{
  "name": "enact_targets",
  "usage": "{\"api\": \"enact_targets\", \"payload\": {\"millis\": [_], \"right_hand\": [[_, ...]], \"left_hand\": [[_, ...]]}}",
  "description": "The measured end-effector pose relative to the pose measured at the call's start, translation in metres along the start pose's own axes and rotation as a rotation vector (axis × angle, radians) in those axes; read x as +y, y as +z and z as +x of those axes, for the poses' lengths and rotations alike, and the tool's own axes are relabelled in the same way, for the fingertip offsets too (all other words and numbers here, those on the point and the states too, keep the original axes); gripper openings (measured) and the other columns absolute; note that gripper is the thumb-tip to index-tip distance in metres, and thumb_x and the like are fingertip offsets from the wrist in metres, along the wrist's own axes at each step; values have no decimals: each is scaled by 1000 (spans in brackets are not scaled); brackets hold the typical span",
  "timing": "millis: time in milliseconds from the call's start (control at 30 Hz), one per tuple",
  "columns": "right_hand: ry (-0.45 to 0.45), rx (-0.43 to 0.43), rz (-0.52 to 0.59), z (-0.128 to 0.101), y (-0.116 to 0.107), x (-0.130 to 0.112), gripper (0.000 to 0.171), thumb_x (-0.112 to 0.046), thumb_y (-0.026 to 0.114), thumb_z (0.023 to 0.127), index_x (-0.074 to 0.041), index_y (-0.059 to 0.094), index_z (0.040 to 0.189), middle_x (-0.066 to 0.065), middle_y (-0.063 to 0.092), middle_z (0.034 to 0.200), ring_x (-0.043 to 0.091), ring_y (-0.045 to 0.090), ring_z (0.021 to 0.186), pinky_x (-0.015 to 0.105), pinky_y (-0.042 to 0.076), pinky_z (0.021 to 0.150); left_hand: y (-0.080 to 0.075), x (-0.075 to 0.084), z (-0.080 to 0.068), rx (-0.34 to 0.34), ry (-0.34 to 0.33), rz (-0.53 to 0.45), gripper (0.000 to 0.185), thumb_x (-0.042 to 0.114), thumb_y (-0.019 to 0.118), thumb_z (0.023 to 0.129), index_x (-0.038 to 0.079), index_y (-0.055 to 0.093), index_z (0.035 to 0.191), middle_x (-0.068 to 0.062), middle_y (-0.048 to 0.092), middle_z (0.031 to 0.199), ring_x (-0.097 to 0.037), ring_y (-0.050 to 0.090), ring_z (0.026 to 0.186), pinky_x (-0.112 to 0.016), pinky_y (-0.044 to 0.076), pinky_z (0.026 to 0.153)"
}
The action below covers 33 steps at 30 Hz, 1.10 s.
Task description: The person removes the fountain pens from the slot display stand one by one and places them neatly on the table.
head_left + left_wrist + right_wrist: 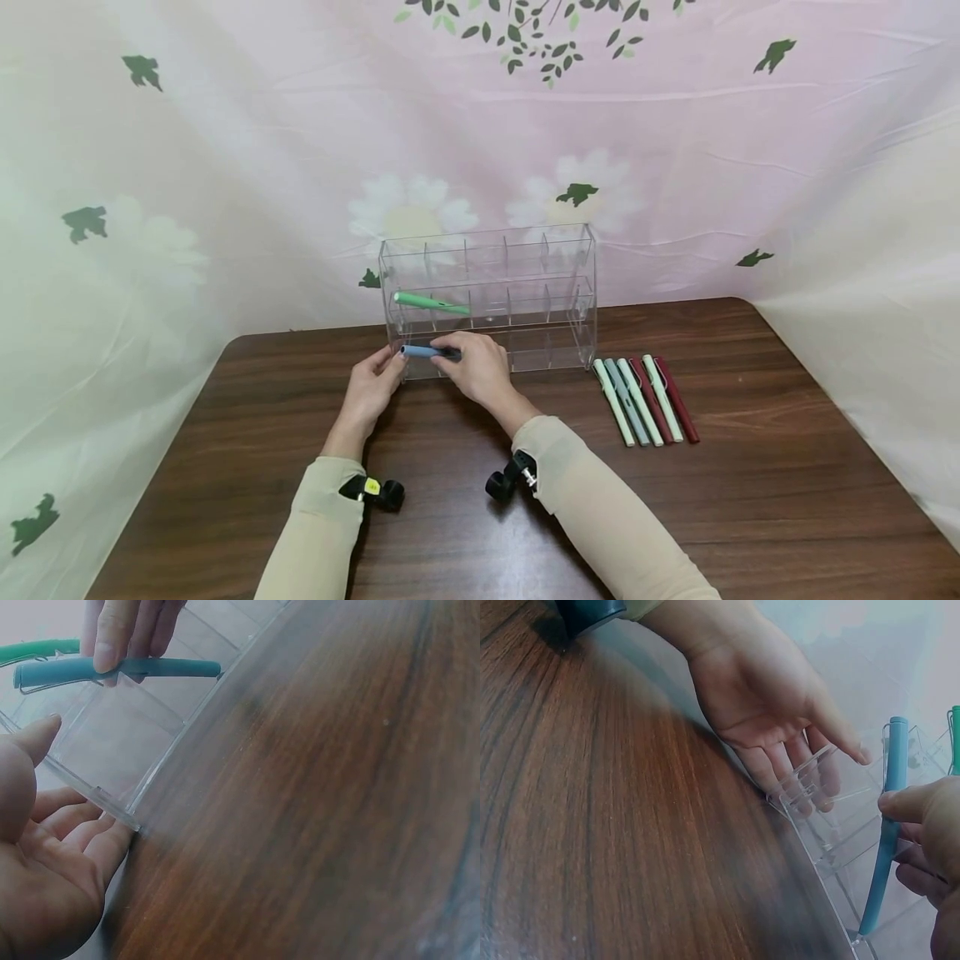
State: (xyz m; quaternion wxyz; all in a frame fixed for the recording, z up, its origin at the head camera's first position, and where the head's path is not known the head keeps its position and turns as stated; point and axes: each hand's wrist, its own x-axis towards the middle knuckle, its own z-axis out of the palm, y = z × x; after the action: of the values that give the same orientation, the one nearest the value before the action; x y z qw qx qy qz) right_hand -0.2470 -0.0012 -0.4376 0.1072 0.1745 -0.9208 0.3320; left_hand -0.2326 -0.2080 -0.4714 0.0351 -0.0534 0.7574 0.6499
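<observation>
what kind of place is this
Likely a staged tabletop recording setup, not a lived-in room: a floral cloth backdrop drapes round a wooden table bearing a clear acrylic organiser and a row of pens.

Clear glossy plastic rack [491, 283], wood-grain table [450, 517]

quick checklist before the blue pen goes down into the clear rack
1. Pen held firmly: right hand pinches the blue pen along its barrel. Ok.
2. Rack steadied: left hand has open fingers against the corner of the clear rack. Ok.
3. Pen lined up with a slot: it lies sideways across the front row at the rack's left end. Not ok.
4. Slot below free: cannot tell through the clear walls.
5. Green pen out of the way: it lies across the middle row, above and behind. Ok.
6. Spare pens clear of the hands: on the table right of the rack. Ok.
</observation>
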Motion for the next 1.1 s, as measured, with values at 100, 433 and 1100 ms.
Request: {"api": "enact_targets", "payload": {"millis": [100, 433, 1100], "right_hand": [[8, -14, 5, 0, 1, -1, 27, -33, 84, 97, -28, 84, 123, -6, 80, 128, 24, 77, 106, 45, 60, 79], [33, 8, 65, -2, 5, -2, 22, -34, 81, 99, -28, 84, 121, -9, 79, 128, 24, 75, 113, 51, 57, 88], [-81, 91, 325, -2, -4, 6, 25, -19, 81, 99, -11, 83, 123, 7, 81, 120, 27, 77, 113, 46, 64, 99]], "left_hand": [[0, -1, 0, -2, 5, 2, 63, 29, 56, 115, -3, 36, 166, -28, 49, 163, -40, 53, 150, -46, 47, 123], [0, -2, 2, 6, 9, 11, 67, 37, 60, 113, -1, 39, 165, -26, 53, 160, -38, 56, 147, -44, 49, 121], [1, 0, 3, 10, -16, 10, 65, 38, 60, 113, 2, 42, 165, -23, 56, 159, -36, 58, 147, -42, 50, 121]]}}
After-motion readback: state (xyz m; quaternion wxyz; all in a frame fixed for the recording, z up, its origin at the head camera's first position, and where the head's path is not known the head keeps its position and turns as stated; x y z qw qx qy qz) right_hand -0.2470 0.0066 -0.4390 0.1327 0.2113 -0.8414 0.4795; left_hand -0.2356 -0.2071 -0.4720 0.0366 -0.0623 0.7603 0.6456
